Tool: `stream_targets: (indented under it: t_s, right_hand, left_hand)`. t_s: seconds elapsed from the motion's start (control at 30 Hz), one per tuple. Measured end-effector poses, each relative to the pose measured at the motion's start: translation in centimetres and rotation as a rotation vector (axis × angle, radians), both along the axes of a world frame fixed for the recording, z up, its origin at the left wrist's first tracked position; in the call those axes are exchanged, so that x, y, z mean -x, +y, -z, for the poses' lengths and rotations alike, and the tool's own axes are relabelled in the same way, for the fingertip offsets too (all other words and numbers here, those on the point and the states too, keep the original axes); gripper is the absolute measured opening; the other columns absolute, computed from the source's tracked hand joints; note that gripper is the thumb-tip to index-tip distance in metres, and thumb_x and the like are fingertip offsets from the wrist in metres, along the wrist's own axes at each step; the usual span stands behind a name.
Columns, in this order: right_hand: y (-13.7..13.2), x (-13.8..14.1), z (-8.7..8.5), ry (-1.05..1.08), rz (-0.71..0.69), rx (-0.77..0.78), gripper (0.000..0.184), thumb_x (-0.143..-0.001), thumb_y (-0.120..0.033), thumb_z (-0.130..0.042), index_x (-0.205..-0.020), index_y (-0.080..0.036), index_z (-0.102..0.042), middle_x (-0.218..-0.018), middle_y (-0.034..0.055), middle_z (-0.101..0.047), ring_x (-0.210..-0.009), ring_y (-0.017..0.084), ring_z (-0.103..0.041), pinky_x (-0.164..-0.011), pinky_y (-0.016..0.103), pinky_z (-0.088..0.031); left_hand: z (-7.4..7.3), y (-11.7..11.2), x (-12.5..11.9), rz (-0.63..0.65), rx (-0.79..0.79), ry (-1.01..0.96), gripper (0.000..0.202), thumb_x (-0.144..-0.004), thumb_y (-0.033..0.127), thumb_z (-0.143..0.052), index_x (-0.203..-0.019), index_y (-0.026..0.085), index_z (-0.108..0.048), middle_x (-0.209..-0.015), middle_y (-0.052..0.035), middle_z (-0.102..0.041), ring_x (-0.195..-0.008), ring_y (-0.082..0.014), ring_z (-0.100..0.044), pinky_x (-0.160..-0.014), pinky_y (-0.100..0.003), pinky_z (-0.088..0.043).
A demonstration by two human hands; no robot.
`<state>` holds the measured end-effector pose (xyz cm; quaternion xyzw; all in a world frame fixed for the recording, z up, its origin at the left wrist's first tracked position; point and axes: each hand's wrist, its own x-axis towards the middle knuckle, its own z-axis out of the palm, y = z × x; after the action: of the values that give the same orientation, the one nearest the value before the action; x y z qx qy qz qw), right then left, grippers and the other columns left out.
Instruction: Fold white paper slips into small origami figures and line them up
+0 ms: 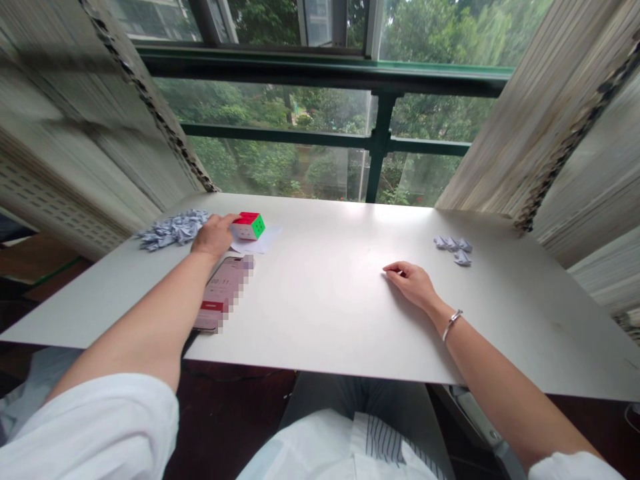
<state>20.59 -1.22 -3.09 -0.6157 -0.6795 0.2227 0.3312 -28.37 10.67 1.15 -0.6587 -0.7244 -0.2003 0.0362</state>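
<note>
At the left of the head view, my left hand (214, 237) is at the left side of a Rubik's cube (249, 227). Its index finger lies on the cube's red top edge, and the other fingers are partly hidden. White paper sheets (265, 240) lie under the cube. My right hand (411, 283) rests on the table at centre right, its fingers drawn together with nothing visible in them. A silver bracelet (452, 325) circles that wrist.
A heap of folded paper pieces (174, 230) lies left of my left hand. Several more folded pieces (453, 245) sit at the right on the white table (325, 313). Nearer me is a phone (220, 293) with a timer, partly pixelated. Curtains and a window border the far edge.
</note>
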Motion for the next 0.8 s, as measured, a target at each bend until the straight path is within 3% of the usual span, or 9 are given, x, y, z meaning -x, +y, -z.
stream_targets:
  t_s: [0.3,0.53,0.63,0.8]
  right_hand:
    - [0.0,0.0,-0.1,0.004,-0.004,-0.005,0.023,-0.084,-0.037,-0.057,-0.093,-0.026,-0.075,-0.091,0.0011,-0.076,-0.072,0.017,-0.063,-0.070,0.030,-0.046]
    - [0.3,-0.3,0.2,0.005,-0.008,-0.013,0.023,-0.085,-0.037,-0.057,-0.093,-0.027,-0.076,-0.091,0.0015,-0.076,-0.073,0.017,-0.063,-0.070,0.030,-0.046]
    - [0.4,-0.4,0.3,-0.002,-0.007,-0.007,0.022,-0.084,-0.036,-0.057,-0.093,-0.027,-0.076,-0.092,0.0009,-0.076,-0.073,0.017,-0.063,-0.070,0.030,-0.046]
    - [0.6,-0.6,0.4,0.001,-0.007,-0.008,0.022,-0.084,-0.036,-0.058,-0.094,-0.027,-0.076,-0.092,0.0010,-0.076,-0.073,0.017,-0.063,-0.071,0.030,-0.046]
  left_hand:
    - [-0.4,0.2,0.4,-0.007,0.042,0.115,0.044,-0.095,0.013,-0.040,-0.133,0.022,-0.060,-0.115,-0.0046,-0.044,-0.076,-0.0133,-0.036,-0.080,-0.026,-0.036]
    - [-2.0,-0.6,-0.1,-0.016,0.116,0.235,0.043,-0.098,0.026,-0.040,-0.138,0.029,-0.056,-0.111,-0.0034,-0.043,-0.079,-0.0139,-0.043,-0.084,-0.028,-0.037]
    - [-2.7,-0.7,-0.3,0.006,0.137,0.286,0.041,-0.097,0.032,-0.044,-0.136,0.029,-0.058,-0.112,-0.0053,-0.046,-0.088,-0.0180,-0.048,-0.090,-0.032,-0.037]
    - [-3.4,-0.1,0.0,0.054,0.179,0.322,0.042,-0.098,0.030,-0.040,-0.135,0.030,-0.059,-0.113,-0.0086,-0.046,-0.099,-0.0246,-0.050,-0.099,-0.048,-0.033]
